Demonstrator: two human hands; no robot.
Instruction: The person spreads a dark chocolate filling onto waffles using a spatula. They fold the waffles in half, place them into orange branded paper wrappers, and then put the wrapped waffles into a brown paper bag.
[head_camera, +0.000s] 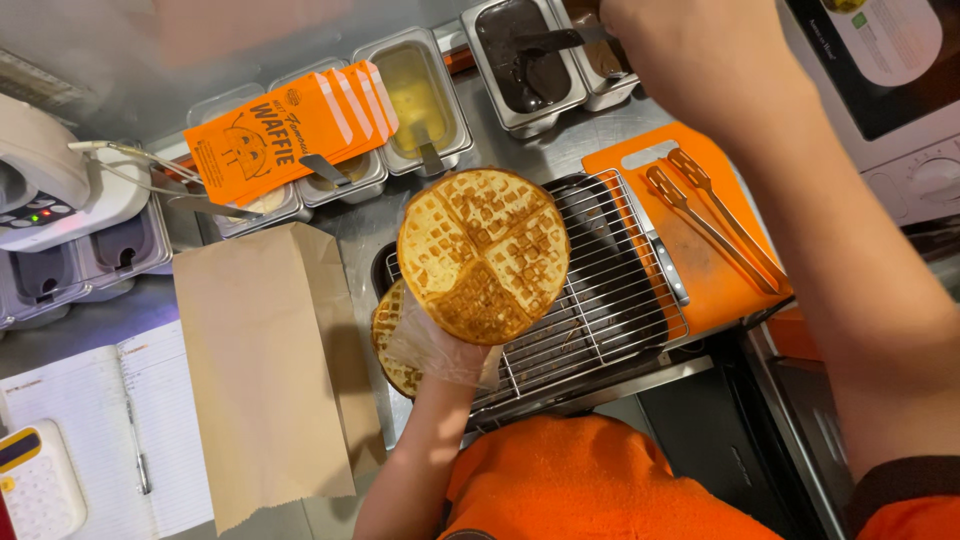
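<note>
My left hand (440, 352), in a thin clear glove, holds a round golden waffle (483, 255) up flat over the wire rack (615, 300). A second waffle (384, 340) lies on the rack's left end, partly hidden under that hand. My right hand (700, 60) reaches to the far side and grips the handle of a dark spreader (545, 41). The spreader's blade rests in a steel tub of dark brown sauce (530, 124).
Orange tongs (715, 215) lie on an orange board (705, 280) right of the rack. A brown paper bag (265, 380) lies at the left. Behind it are orange paper sleeves (290, 125) and a tub of yellow sauce (415, 90). A notebook (90, 430) and a calculator (35, 490) sit at the bottom left.
</note>
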